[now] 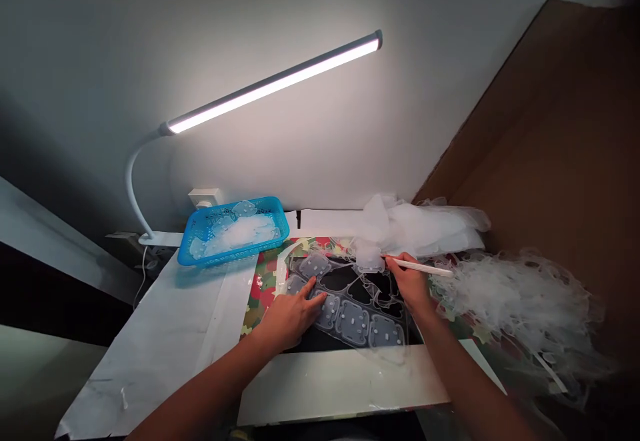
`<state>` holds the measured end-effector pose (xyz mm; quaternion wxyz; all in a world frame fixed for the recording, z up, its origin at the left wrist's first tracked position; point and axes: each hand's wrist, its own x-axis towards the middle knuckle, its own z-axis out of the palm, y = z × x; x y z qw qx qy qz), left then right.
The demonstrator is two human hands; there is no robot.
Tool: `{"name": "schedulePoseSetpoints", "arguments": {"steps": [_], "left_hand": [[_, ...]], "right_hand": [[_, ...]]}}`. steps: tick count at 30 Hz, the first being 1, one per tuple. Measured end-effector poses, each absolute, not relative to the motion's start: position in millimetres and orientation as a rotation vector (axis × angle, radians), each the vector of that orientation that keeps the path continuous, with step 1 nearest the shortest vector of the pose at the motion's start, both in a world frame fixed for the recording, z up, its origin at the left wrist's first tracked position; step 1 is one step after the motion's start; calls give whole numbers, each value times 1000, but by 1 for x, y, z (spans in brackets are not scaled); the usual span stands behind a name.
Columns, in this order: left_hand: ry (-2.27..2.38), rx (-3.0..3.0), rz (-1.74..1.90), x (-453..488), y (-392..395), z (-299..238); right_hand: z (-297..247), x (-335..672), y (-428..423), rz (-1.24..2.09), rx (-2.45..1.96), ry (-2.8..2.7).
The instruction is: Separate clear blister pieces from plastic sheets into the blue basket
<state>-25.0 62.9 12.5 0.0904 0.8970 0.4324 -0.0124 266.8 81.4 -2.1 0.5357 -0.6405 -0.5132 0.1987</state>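
Observation:
My left hand (287, 318) lies on a translucent plastic sheet (353, 321) of moulded rounded-square pieces, its fingers apart and its tips touching the sheet. Under the sheet is a black mat (320, 342). My right hand (413, 286) is closed round a slim white pen-shaped tool (425, 268). The tool's tip points left, beside a translucent piece (370, 261) at the sheet's far edge; whether it touches cannot be told. In the middle of the sheet, thin plastic webbing (377, 291) surrounds cut-out gaps.
A blue basket (233, 254) with loose translucent pieces stands at the back left. Stacked translucent sheets (430, 224) lie at the back right, and a tangled heap of plastic scraps (525, 301) at the right. A lit lamp (275, 84) hangs above; a cardboard panel (545, 134) stands right.

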Motion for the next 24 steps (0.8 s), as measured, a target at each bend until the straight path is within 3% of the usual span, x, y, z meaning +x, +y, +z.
{"name": "schedulePoseSetpoints", "arguments": {"steps": [4, 7, 17, 20, 24], "left_hand": [[1276, 2130, 303, -10, 102, 30], [1143, 1815, 344, 8, 127, 33], [1301, 1946, 468, 15, 107, 13], [1357, 1975, 524, 15, 101, 10], [1356, 1994, 645, 11, 92, 7]], "right_hand": [[11, 244, 56, 687, -1386, -1348], [23, 212, 37, 849, -1302, -1558], [11, 217, 83, 1343, -1226, -1355], [5, 209, 89, 1295, -1284, -1485], [-3, 208, 96, 938, -1469, -1585]]}}
